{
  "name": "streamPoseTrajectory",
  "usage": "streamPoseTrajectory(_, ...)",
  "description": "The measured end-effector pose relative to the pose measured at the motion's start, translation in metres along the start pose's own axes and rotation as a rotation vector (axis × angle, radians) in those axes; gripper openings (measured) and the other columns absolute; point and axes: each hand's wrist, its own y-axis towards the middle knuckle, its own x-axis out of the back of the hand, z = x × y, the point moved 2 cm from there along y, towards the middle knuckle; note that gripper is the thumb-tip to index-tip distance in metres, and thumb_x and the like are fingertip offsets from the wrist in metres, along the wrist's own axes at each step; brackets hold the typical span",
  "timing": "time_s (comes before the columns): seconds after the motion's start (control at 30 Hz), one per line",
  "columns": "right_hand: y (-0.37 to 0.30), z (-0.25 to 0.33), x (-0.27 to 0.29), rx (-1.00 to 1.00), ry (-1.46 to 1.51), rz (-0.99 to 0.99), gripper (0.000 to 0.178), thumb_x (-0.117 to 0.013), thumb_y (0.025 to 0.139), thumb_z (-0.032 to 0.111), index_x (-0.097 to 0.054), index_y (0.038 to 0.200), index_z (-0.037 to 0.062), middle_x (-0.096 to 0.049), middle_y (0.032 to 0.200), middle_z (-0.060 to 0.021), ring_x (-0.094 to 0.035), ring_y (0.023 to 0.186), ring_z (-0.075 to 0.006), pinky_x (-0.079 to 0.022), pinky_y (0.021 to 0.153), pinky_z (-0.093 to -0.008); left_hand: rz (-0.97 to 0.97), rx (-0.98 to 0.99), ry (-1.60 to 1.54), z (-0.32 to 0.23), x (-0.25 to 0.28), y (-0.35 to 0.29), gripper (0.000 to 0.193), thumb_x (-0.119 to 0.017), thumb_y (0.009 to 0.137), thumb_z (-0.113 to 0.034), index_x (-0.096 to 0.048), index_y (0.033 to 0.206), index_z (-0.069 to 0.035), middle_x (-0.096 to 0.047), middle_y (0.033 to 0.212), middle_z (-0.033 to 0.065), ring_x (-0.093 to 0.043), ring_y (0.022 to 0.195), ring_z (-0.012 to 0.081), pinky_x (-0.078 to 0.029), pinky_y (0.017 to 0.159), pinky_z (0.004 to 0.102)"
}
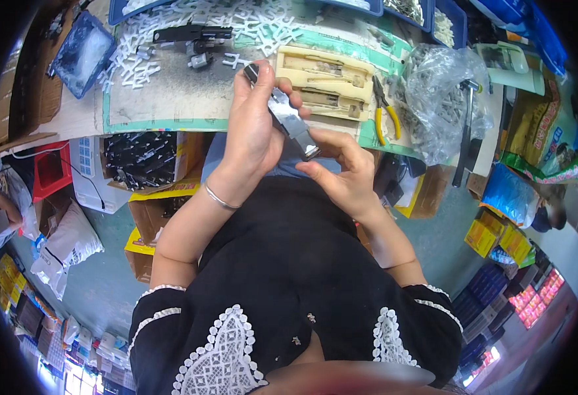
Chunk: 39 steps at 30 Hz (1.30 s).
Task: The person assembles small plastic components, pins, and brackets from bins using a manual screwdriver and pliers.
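Note:
My left hand (pixel 252 135) is wrapped round a long, glossy black-and-silver part (pixel 287 117), held at a slant just off the table's near edge. At its lower end the fingers and thumb of my right hand (pixel 345 171) close on the same part. Its exact kind cannot be made out. Just beyond my hands lies a cream-coloured moulded fixture (pixel 325 80) with recesses. Yellow-handled pliers (pixel 386 115) rest to the right of it. Farther back on the left are black parts (pixel 193 34) and many white branching plastic pieces (pixel 266 25).
A clear plastic bag (pixel 433 82) of small parts and a hammer (pixel 465 131) lie at the right. Blue trays (pixel 83 54) stand along the back and left. Below the table are a carton of black pieces (pixel 141 158), a red stool (pixel 52 174) and a white sack (pixel 72 243).

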Motion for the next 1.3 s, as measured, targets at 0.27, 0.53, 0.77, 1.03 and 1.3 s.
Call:
streamPoseTrajectory(0.27,0.016,0.013,-0.01,0.268,-0.067,0.19,0.035,-0.075,0.072,0.004,-0.063,0.103,-0.0064,-0.066,0.093,-0.0175,-0.065,0.084,-0.0259,-0.052,0.073,-0.0303,0.068,0.045,-0.179,-0.01,0.015,0.003,0.016,-0.048,0.095,-0.026,-0.041,0.1,-0.013,-0.042,0.067,0.0005,-0.041,0.051,0.0098,-0.036,0.042,0.0245)
streamPoseTrajectory(0.53,0.011,-0.001,-0.037,0.397,-0.12,0.279,0.03,-0.068,0.076,0.003,-0.06,0.105,-0.0002,-0.063,0.1,-0.0152,-0.063,0.088,-0.0305,-0.052,0.075,-0.035,0.117,-0.345,0.097,-0.018,0.044,-0.022,0.006,-0.042,0.095,-0.019,-0.043,0.093,-0.013,-0.034,0.055,0.0013,-0.035,0.04,0.0124,-0.034,0.033,0.0258)
streamPoseTrajectory(0.77,0.08,0.018,0.016,0.545,-0.514,0.32,0.027,-0.07,0.075,0.013,-0.062,0.1,0.0048,-0.06,0.105,-0.0141,-0.059,0.097,-0.031,-0.048,0.083,-0.0395,-0.003,-0.64,1.076,-0.015,0.182,-0.052,0.014,-0.058,0.087,-0.007,-0.047,0.079,-0.004,-0.048,0.06,0.0024,-0.043,0.052,0.0079,-0.035,0.048,0.0234)
streamPoseTrajectory(1.03,0.285,-0.001,0.147,0.309,-0.948,-0.163,0.024,-0.066,0.077,0.021,-0.065,0.093,0.0028,-0.061,0.1,-0.0163,-0.059,0.095,-0.0342,-0.047,0.084,-0.0419,0.023,0.15,2.045,0.04,0.415,-0.117,0.014,-0.057,0.079,-0.018,-0.062,0.082,-0.005,-0.063,0.084,0.0149,-0.06,0.086,0.0335,-0.047,0.078,0.0441)
streamPoseTrajectory(1.3,0.376,-0.059,0.183,-0.044,-1.528,-0.34,0.014,-0.057,0.078,0.012,-0.063,0.089,0.0063,-0.067,0.089,-0.0156,-0.066,0.087,-0.0302,-0.048,0.076,-0.0431,-0.084,0.695,2.253,0.047,0.434,-0.13,0.031,-0.058,0.081,-0.028,-0.063,0.105,-0.01,-0.059,0.114,0.0118,-0.057,0.106,0.0304,-0.046,0.089,0.0422)
